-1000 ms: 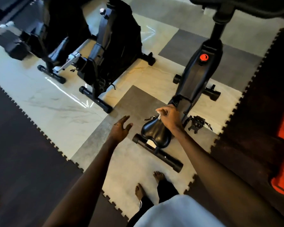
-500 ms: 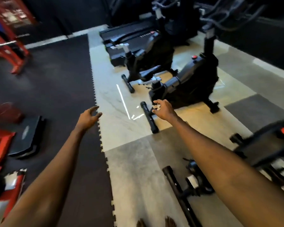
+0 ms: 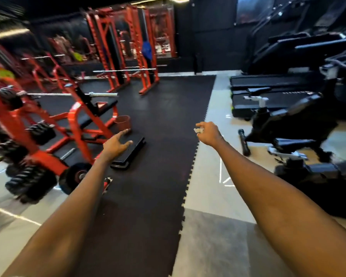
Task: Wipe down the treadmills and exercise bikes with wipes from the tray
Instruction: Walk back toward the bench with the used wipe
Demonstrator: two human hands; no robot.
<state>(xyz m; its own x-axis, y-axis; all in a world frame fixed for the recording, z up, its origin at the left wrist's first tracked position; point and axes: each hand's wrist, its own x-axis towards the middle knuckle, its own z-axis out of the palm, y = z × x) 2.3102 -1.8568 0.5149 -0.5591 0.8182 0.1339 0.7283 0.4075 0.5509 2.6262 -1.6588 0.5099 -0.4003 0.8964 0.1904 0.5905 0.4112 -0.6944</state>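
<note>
The crumpled white wipe (image 3: pixel 198 130) was pinched in the curled fingers of the right hand (image 3: pixel 209 134), in the air over the toothed edge where the black mat (image 3: pixel 168 116) met the pale floor tiles (image 3: pixel 208 188). The left hand (image 3: pixel 115 145) hung empty, fingers spread, above a black step platform (image 3: pixel 130 154) on the mat. An exercise bike (image 3: pixel 292 124) stood on the tiles at right, treadmills (image 3: pixel 272 81) behind it.
</note>
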